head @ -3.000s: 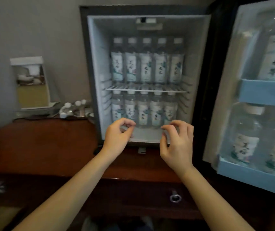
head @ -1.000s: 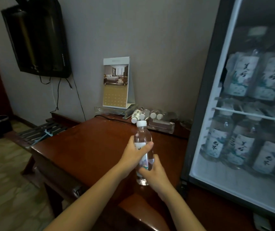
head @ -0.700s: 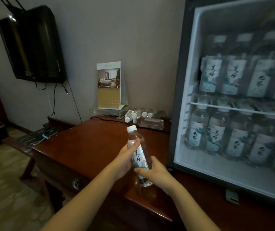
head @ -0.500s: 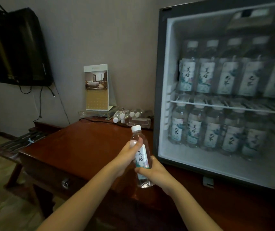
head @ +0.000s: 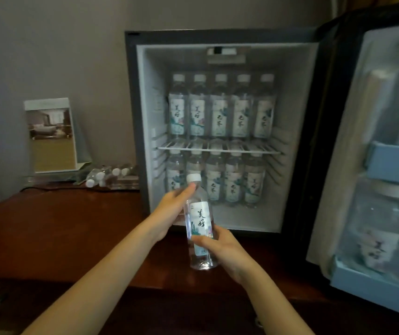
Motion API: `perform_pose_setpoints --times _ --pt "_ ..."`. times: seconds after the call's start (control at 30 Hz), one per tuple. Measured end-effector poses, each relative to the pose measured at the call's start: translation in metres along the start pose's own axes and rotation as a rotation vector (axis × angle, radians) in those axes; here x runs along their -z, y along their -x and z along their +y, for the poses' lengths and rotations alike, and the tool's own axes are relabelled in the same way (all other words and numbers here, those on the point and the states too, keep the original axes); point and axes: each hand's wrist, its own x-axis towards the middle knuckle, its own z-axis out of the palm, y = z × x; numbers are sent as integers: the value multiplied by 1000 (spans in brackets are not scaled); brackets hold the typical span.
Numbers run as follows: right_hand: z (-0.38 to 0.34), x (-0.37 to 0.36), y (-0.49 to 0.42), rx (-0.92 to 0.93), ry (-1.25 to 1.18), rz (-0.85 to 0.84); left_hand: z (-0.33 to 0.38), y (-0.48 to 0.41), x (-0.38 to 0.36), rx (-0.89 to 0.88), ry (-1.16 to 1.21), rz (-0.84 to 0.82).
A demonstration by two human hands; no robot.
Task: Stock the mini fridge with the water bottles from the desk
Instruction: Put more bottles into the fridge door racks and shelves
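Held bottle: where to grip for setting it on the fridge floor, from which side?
Likely round the labelled middle of the held bottle, from the near side: it is held upright, cylindrical there, and the lower row of bottles stands behind it.

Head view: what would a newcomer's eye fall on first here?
The open mini fridge fills the centre, with a row of five labelled bottles upright on its wire shelf and a second row below. In front of it a water bottle is held upright, the left hand gripping near its neck and the right hand round its lower part. On the right, the fridge door stands open, holding more bottles.
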Motion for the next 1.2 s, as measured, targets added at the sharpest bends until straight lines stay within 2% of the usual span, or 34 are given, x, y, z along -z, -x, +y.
perform_pose_setpoints --times 0.37,0.57,0.87,1.0,1.07,1.2 --pt "-24 73 108 144 123 157 57 47 -124 -377 194 -60" --pt "-40 110 182 228 223 291 85 88 -195 -599 218 -174" --pt "-58 183 269 422 393 720 131 128 -283 -1014 10 -281" --pt "-65 218 276 417 402 765 144 120 -306 -1159 -66 -308" --pt "-62 230 271 387 404 759 146 111 -311 -1246 -163 -277" --pt "-47 244 256 309 387 762 139 95 -317 -1334 -386 -317"
